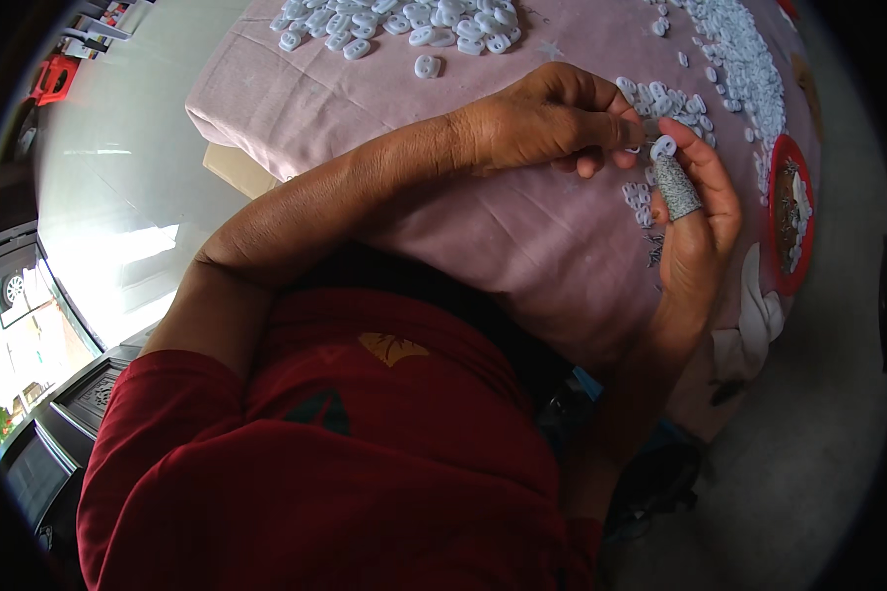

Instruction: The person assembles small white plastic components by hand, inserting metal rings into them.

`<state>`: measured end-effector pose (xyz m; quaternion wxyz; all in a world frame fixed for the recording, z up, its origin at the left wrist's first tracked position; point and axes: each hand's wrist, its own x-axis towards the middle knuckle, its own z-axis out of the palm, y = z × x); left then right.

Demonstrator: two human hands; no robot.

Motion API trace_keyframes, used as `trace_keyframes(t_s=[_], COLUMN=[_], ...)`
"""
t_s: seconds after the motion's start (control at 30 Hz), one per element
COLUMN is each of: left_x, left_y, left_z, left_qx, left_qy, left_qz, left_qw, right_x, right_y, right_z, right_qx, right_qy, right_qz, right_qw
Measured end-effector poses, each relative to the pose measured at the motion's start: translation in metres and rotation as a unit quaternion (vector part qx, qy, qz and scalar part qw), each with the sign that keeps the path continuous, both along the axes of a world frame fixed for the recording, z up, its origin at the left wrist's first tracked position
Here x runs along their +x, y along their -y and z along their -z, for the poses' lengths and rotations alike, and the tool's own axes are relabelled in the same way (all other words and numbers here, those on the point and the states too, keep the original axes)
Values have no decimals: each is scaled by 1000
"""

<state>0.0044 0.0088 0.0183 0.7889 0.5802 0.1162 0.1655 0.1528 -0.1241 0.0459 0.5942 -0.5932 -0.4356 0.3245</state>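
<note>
The counter (562,246) is the largest thing in view, draped in a pale pink cloth (296,89) whose near-left corner hangs down over a pale shiny floor (118,177); that floor lies open to the left, and grey floor shows past the counter's right edge. The middle of the cloth, under the person's forearm, is bare.

Three spreads of small white plastic pieces lie on the cloth: one heap (404,25) at the top, well apart from the hands, with a single stray piece (427,66) below it; a long band (739,59) running down the right side; and a small cluster (665,100) just behind the fingers. Too many to count in each. One red round dish (790,212) sits at the counter's right edge, holding a few pieces.

The left hand (552,123) reaches across from the left, fingers curled, pinching something tiny at its tips; what it is, I cannot tell. The right hand (695,227) stands upright, its thumb in a grey speckled finger cot (676,187), pressing one white piece (663,148) against the forefinger. Both hands meet above the cloth, near the small cluster.
</note>
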Motion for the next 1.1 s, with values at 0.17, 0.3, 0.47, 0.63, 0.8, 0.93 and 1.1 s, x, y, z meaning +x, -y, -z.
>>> trace_keyframes(t_s=[0.17,0.3,0.47,0.63,0.8,0.93,1.1], left_x=[1,1,1,0,0,-2,-2], left_y=[-1,-2,-1,-2,-1,0,0], left_z=[4,6,9,10,9,7,5], left_qx=[24,54,77,105,173,178,166], left_qy=[16,23,18,0,-27,-21,-36], left_qz=[-3,4,-5,-13,-29,-26,-26], left_qw=[1000,998,997,994,984,983,985], right_x=[8,11,9,5,3,2,1], right_y=[3,3,3,3,3,4,4], right_z=[2,6,5,2,-1,-3,-2], right_qx=[3,1,-6,-11,-43,-52,-54], right_qy=[-1,12,15,13,23,16,23], right_qz=[-12,-36,-34,-29,-23,-15,-28], right_qw=[1000,999,999,999,999,998,998])
